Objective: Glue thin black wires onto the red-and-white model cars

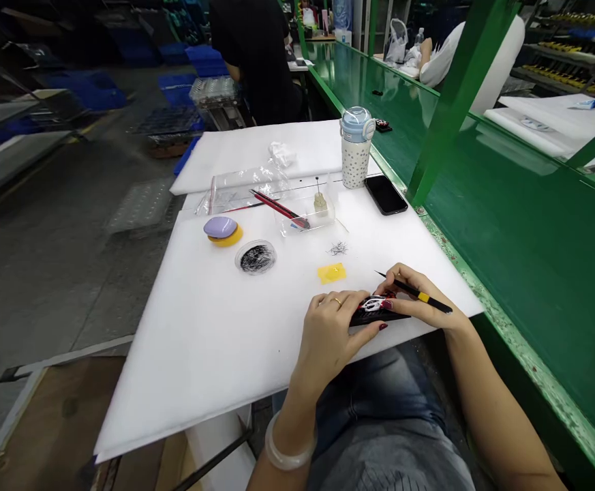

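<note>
My left hand [328, 326] grips a small red, white and black model car [373, 305] on a black base, close to the table's near edge. Its fingers lie over the car's left end, with the thumb along the front. My right hand [420, 296] holds a thin black pointed tool [424, 297] with a yellow band, its tip pointing left past the fingers. The right thumb and fingertips also touch the car's right part. A yellow piece [332, 273] lies just beyond the car, with a pile of short black strands [338, 249] behind it.
On the white table [195, 341] are a dish of black strands [256, 258], a purple-and-yellow oval item [222, 230], red-and-black tools [281, 208], a clear tray [304, 221], a plastic bag [246, 187], a tumbler [356, 150] and a phone [386, 195]. A green post [445, 102] stands right.
</note>
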Demonstrator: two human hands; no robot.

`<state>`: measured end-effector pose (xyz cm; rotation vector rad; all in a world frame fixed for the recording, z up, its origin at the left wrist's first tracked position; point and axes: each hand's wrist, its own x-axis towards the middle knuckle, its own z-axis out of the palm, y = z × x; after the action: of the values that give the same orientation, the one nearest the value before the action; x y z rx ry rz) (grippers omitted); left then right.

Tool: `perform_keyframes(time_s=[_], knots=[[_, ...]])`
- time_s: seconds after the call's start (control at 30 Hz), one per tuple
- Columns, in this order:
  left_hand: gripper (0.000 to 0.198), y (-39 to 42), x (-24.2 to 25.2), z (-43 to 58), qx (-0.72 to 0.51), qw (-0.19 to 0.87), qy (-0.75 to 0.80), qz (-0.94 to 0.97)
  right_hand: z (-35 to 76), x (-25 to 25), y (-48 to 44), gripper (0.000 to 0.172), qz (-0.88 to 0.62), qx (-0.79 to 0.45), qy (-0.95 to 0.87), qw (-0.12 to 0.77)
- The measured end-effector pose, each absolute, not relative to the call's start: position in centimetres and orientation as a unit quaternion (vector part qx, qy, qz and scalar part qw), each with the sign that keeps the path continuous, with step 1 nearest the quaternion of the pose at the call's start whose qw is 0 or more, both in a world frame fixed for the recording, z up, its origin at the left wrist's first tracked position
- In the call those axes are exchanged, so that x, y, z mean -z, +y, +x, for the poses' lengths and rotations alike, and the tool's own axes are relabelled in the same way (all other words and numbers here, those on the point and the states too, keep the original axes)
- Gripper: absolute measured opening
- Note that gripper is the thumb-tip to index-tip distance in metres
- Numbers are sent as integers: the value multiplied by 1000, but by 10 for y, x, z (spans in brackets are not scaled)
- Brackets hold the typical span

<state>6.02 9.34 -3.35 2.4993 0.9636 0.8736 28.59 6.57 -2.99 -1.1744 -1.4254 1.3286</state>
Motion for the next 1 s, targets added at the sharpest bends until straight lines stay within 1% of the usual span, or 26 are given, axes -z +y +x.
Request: perform_keyframes(time_s=[0.17, 0.73, 0.83, 1.0], knots=[[33, 94, 32, 61, -319, 146, 321, 880, 285, 34, 65, 30, -458, -528, -568, 434], [34, 95, 32, 60, -310, 142, 315, 885, 282, 34, 64, 28, -466, -523, -565, 437], [35, 94, 31, 59, -296, 153, 326, 885, 285, 29, 65, 27, -473, -509, -588, 414], [38, 92, 31, 57, -292, 158, 323, 886, 292, 20, 68, 25, -475, -491, -651, 330]])
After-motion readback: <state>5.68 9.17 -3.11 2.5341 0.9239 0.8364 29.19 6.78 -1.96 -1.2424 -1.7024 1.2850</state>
